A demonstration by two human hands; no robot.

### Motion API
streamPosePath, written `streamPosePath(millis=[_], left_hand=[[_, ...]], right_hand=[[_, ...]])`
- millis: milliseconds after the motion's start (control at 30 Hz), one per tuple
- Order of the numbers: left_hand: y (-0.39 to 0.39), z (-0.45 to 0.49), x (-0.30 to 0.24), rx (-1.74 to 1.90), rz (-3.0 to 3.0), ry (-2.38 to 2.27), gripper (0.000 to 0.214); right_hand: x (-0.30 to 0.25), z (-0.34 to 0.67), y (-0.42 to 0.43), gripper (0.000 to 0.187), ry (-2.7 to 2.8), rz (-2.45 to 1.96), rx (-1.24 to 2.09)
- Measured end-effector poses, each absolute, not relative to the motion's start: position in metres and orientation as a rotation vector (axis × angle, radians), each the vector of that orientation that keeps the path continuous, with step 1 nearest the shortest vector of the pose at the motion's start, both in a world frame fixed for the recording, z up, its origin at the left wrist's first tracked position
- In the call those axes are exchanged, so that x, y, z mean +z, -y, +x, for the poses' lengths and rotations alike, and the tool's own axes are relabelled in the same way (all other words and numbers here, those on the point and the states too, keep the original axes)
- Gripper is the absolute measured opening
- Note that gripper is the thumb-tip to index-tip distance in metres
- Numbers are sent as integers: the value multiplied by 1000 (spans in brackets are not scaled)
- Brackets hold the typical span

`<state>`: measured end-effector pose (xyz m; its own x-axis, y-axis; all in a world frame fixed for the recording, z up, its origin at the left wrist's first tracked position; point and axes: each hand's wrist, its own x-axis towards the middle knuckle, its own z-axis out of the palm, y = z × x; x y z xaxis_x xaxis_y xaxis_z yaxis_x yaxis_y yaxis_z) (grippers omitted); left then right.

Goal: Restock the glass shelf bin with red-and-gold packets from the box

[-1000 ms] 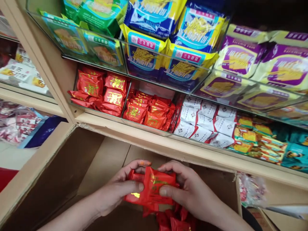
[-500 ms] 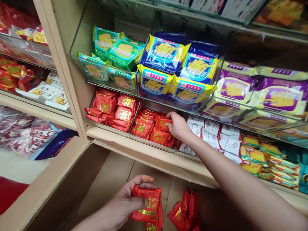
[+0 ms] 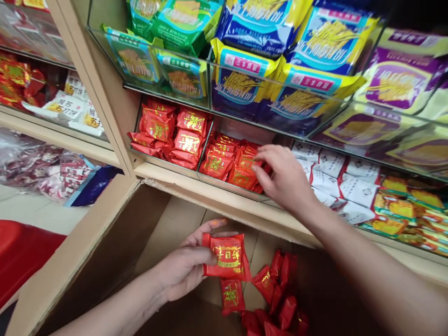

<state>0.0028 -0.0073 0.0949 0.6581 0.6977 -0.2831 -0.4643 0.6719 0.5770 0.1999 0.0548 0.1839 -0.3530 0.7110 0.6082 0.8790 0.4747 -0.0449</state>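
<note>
My left hand [image 3: 185,263] grips a small stack of red foil snack packets [image 3: 226,256] with gold print, held over an open cardboard box [image 3: 105,252]. More loose red packets [image 3: 269,298] lie in the bottom of that box. My right hand [image 3: 283,175] reaches to the shelf, its fingers spread over the pile of red packets [image 3: 227,163] in the second glass compartment, and its fingertips touch the packets at the right side. I cannot see a packet held in it.
A glass tray [image 3: 168,135] to the left holds more red packets. White packets [image 3: 332,175] and yellow-green ones [image 3: 402,210] fill the compartments to the right. Above sit green [image 3: 164,51], blue-yellow [image 3: 276,74] and purple [image 3: 395,88] biscuit bags. A wooden upright [image 3: 91,88] divides the shelving.
A second ago both hands held red packets over the box. My right hand then went up to the shelf and has now shifted slightly right on the pile; my left hand has kept its stack.
</note>
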Motion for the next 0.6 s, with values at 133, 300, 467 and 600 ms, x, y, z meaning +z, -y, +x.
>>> streamPosePath(millis=[133, 300, 467, 600], left_hand=[[8, 3, 93, 662, 489, -482, 41], [13, 8, 88, 554, 636, -545, 37], [24, 15, 76, 442, 933, -576, 69], [24, 19, 68, 488, 970, -696, 68]], right_hand=[[156, 190, 34, 18, 2277, -1136, 135], [100, 187, 85, 37, 2315, -1393, 378], [90, 186, 82, 35, 2181, -1549, 757], [83, 187, 84, 42, 1973, -1662, 920]])
